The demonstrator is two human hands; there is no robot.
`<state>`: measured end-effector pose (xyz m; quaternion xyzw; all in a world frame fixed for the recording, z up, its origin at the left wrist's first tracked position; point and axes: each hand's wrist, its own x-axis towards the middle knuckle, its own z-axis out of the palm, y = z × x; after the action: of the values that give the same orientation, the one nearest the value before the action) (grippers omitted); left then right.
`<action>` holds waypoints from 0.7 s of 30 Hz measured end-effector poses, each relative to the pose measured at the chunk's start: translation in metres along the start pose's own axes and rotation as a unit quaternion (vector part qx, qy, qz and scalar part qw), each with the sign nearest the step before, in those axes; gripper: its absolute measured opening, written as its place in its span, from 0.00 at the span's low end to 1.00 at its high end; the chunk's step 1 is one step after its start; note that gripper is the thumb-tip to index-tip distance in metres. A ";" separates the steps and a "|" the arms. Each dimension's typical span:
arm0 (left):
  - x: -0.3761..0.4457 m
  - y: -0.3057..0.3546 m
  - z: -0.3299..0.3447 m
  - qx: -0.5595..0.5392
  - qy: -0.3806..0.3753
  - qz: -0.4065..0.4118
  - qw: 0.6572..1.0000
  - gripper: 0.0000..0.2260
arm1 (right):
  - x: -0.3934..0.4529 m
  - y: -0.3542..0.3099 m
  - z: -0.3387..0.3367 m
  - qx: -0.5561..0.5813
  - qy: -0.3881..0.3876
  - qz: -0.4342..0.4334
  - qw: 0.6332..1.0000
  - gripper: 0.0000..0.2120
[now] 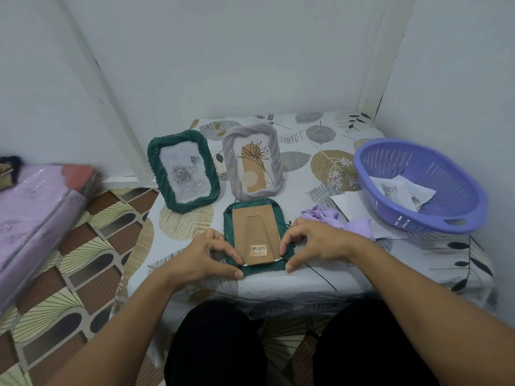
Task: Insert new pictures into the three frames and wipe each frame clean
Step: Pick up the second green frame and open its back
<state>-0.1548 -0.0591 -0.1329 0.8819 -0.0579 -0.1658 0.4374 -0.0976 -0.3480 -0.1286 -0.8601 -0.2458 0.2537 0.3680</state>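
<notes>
Left hand [207, 253]: fingers curled, thumb and fingertips pinching the near left corner of the face-down green frame [257, 237] that lies on the tabletop [306, 277].
Right hand [313, 242]: curled likewise, pinching the frame's near right corner, directly across from the left hand.
Step in hand: judged to be seating or freeing the cardboard backing [255, 235]; both corners want even pressure, and the small tabs should turn fully before anything is lifted.
Face-down frame: between the two hands, dark green twisted rim, brown backing with a cut-out stand and a barcode sticker near the hands; a white sliver shows under its near edge.
Purple cloth [334, 218]: crumpled just beyond the right hand, handy for wiping.
Upright green frame [182, 169]: beyond the left hand, holding a grey rose print.
Grey frame [253, 160]: beyond both hands, upright, line-drawn plant on tan.
Purple basket [457, 201]: far right of the right hand, loose pictures inside.
</notes>
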 end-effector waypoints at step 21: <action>0.002 -0.003 0.001 0.011 -0.006 0.002 1.000 0.11 | -0.001 -0.001 -0.001 -0.036 -0.019 -0.016 0.999 0.14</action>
<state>-0.1529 -0.0589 -0.1360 0.8855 -0.0641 -0.1699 0.4278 -0.0976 -0.3485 -0.1272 -0.8639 -0.2755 0.2546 0.3359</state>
